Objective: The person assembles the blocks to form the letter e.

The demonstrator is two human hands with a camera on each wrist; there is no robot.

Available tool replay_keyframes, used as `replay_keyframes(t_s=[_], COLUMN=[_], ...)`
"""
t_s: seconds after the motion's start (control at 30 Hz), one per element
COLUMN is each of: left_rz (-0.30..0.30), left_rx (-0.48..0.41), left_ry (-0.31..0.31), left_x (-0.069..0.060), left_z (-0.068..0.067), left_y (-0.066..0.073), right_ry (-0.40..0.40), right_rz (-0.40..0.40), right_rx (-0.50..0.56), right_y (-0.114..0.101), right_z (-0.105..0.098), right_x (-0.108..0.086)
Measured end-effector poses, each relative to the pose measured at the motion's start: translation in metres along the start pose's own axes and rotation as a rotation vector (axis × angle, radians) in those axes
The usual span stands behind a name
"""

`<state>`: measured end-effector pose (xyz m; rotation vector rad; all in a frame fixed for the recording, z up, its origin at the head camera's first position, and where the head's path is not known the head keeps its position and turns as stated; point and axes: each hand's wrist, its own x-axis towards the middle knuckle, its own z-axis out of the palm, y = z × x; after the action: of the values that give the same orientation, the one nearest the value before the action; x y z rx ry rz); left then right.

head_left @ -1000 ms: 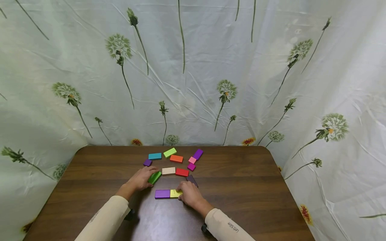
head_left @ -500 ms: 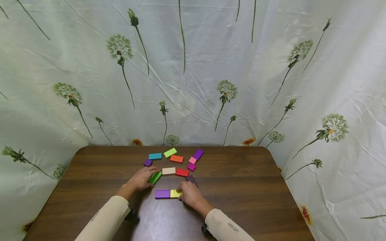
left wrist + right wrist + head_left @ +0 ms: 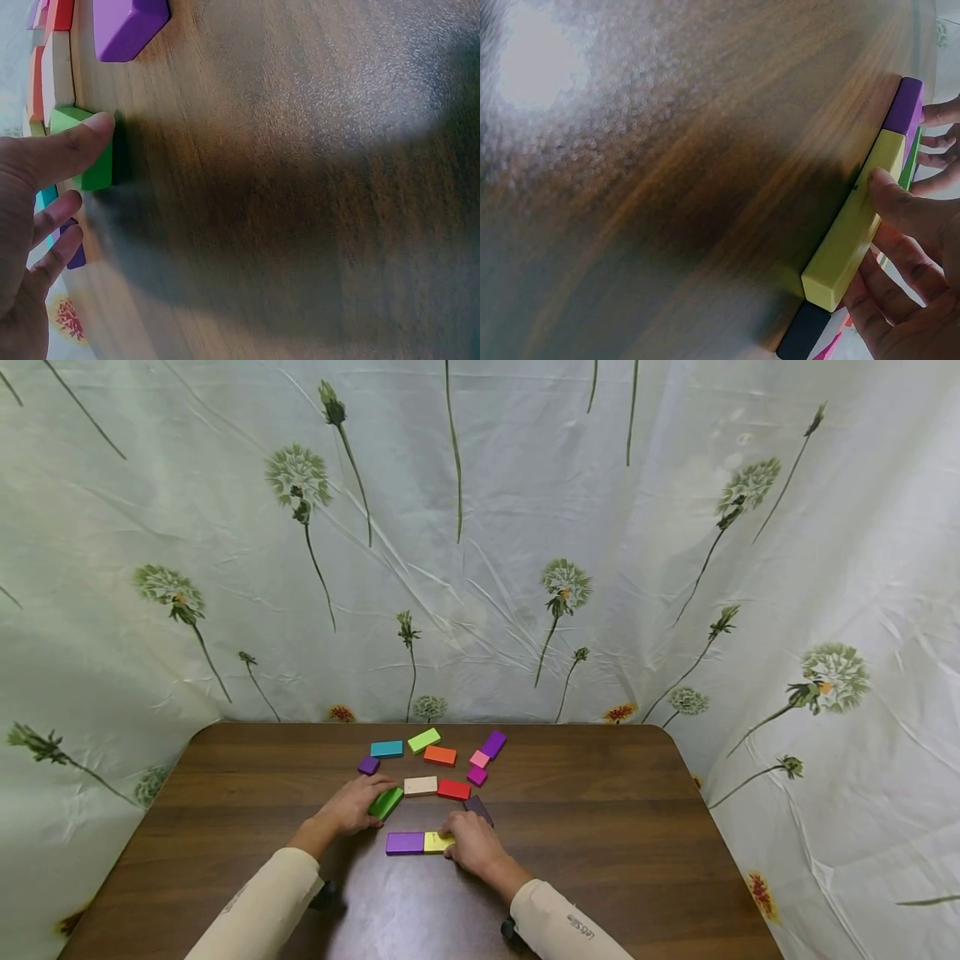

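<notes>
My left hand (image 3: pixel 355 805) is at a green block (image 3: pixel 386 803), thumb on its near side and index finger at its far side. Thumb and green block (image 3: pixel 94 161) also show in the left wrist view, where the index finger is hidden. With the right hand (image 3: pixel 472 842) I grip a yellow block (image 3: pixel 437 842); the thumb lies on its near face in the right wrist view, fingers behind. That yellow block lies end to end with a purple block (image 3: pixel 405 843). Beyond stand a beige block (image 3: pixel 420 786) and a red block (image 3: pixel 453 789), side by side.
A dark block (image 3: pixel 477 809) lies just behind my right hand. Farther back are teal (image 3: pixel 387 749), lime (image 3: pixel 423 741) and orange blocks (image 3: pixel 440 756), plus several purple and pink ones. A floral curtain (image 3: pixel 480 568) hangs behind the brown table (image 3: pixel 600 827).
</notes>
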<state>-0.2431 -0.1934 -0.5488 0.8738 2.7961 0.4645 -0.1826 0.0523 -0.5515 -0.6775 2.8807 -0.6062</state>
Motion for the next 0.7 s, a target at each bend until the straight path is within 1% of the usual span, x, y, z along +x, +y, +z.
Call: replay_keyframes(t_s=[0.1, 0.2, 0.3, 0.4, 0.47, 0.53, 0.6, 0.7], left_rz=[-0.015, -0.045, -0.058, -0.052, -0.035, -0.034, -0.052, -0.121], left_rx=[-0.011, -0.042, -0.050, -0.025, -0.003, 0.016, 0.030, 0.061], left_ry=[-0.002, -0.001, 0.011, 0.044, 0.076, 0.101, 0.112, 0.117], left_x=[0.000, -0.001, 0.004, 0.014, 0.022, 0.031, 0.039, 0.049], left_z=[-0.002, -0.009, -0.016, -0.024, -0.029, -0.033, -0.036, -0.037], left_y=[0.000, -0.001, -0.005, -0.011, -0.015, -0.018, -0.018, -0.019], right_ry=[-0.007, -0.014, -0.011, -0.005, -0.006, -0.009, -0.021, -0.034], right_rz=[0.003, 0.008, 0.010, 0.011, 0.023, 0.034, 0.047, 0.048], right_rx=[-0.007, -0.002, -0.002, 0.000, 0.004, 0.007, 0.013, 0.007], right_y=[-0.001, -0.001, 0.002, 0.004, 0.004, 0.004, 0.003, 0.000], right_z=[0.000, -0.001, -0.001, -0.003, -0.004, -0.005, -0.005, -0.003], right_x=[0.000, 0.000, 0.000, 0.001, 0.000, 0.000, 0.000, 0.001])
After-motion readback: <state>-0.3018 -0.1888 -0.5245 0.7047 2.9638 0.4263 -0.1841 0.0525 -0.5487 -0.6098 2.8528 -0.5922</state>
